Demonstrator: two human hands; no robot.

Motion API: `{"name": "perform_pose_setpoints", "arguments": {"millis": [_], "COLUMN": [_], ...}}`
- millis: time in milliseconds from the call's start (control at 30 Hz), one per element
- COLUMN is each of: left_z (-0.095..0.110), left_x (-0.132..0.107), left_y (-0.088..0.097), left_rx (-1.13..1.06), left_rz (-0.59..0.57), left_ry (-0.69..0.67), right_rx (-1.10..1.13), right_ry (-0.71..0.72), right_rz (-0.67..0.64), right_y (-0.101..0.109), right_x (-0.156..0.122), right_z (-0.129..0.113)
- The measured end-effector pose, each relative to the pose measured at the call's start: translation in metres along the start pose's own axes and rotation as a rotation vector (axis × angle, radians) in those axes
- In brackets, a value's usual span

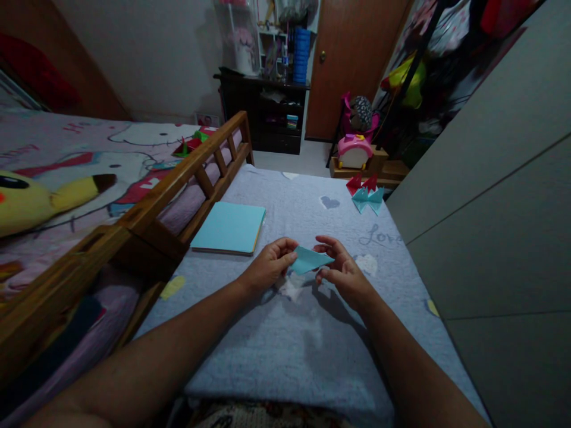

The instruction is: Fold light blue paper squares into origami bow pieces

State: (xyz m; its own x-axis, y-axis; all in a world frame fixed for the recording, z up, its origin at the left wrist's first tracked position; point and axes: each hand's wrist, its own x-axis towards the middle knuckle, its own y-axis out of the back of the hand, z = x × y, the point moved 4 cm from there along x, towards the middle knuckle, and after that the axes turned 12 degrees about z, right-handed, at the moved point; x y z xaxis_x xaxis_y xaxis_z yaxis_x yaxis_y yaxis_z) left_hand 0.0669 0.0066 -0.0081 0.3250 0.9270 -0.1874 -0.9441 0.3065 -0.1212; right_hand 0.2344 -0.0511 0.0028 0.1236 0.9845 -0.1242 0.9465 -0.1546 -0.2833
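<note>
A small folded piece of light blue paper [309, 260] is held just above the grey-blue blanket [289, 333], between both hands. My left hand [269, 266] pinches its left end with curled fingers. My right hand [342, 272] grips its right end, thumb and fingers closed around the pointed tip. A stack of square paper sheets with a light blue top [229, 227] lies on the blanket to the left of my hands.
Folded paper figures, red [361, 182] and teal [368, 200], sit at the blanket's far right. A wooden bed rail [178, 178] runs along the left, a grey wardrobe [491, 196] along the right. A dark shelf unit [267, 110] and door [352, 65] stand at the back.
</note>
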Motion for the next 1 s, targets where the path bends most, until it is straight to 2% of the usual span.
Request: {"name": "perform_pose_setpoints", "arguments": {"millis": [133, 233, 333, 533, 633, 733, 833, 900, 1000], "left_z": [0.002, 0.000, -0.002, -0.005, -0.005, -0.004, 0.000, 0.003, 0.008], "left_x": [0.003, 0.009, 0.015, 0.018, 0.018, 0.018, 0.016, 0.012, 0.004], "left_y": [0.002, 0.003, 0.006, 0.004, 0.002, 0.004, 0.007, 0.005, 0.000], "left_rx": [0.028, 0.057, 0.077, 0.062, 0.038, 0.045, 0.220, 0.408, 0.634], "left_rz": [-0.032, -0.062, -0.044, -0.011, 0.005, 0.034, 0.025, -0.019, -0.128], "left_ry": [-0.013, -0.033, -0.065, -0.082, -0.089, -0.148, -0.292, -0.440, -0.655], "right_rx": [-0.146, -0.387, -0.576, -0.882, -1.006, -1.101, -1.169, -1.207, -1.249], "right_ry": [0.125, 0.331, 0.536, 0.798, 0.906, 0.956, 0.920, 0.858, 0.751], "right_rz": [-0.108, -0.155, -0.197, -0.167, -0.079, 0.035, 0.096, 0.065, -0.061], "right_y": [-0.001, -0.003, -0.006, -0.010, -0.012, -0.010, -0.007, -0.005, -0.003], "right_x": [-0.003, -0.005, -0.007, -0.009, -0.011, -0.012, -0.010, -0.008, -0.005], "right_z": [-0.007, -0.010, -0.011, -0.004, -0.004, -0.006, -0.008, -0.007, -0.004]}}
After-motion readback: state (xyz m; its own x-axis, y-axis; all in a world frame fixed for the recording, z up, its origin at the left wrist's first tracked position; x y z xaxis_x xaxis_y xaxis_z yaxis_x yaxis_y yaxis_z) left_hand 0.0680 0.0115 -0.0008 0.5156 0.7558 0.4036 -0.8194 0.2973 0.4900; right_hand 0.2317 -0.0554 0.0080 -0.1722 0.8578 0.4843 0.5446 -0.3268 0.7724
